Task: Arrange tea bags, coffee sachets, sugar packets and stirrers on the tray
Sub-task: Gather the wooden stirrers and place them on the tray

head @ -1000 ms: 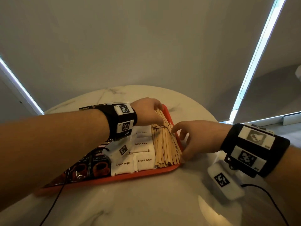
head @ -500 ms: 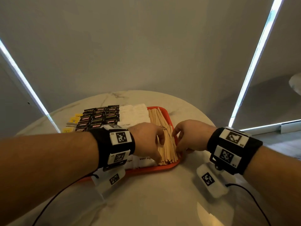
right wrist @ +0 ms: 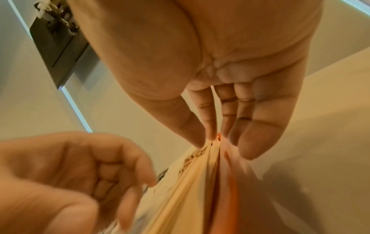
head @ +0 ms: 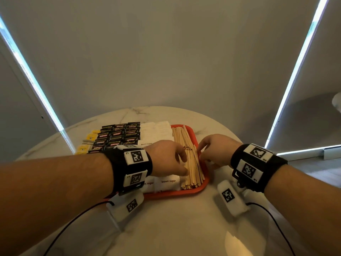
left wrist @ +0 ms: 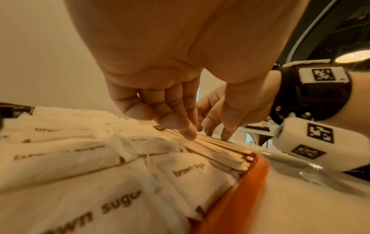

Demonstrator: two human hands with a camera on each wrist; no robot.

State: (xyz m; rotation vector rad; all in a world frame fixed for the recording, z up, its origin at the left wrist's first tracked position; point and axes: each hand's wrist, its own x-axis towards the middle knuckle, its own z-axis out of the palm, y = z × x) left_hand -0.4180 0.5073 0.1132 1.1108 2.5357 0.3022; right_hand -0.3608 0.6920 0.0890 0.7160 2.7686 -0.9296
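A red tray [head: 201, 187] sits on a round marble surface [head: 175, 218]. Wooden stirrers [head: 191, 163] lie bundled along the tray's right edge, beside white brown-sugar packets [head: 168, 183] and black coffee sachets [head: 118, 134]. The left hand [head: 166, 159] rests its loosely bent fingers [left wrist: 188, 133] on the stirrers' left side. The right hand [head: 215, 150] touches their right side with straight fingers [right wrist: 208, 126], gripping nothing.
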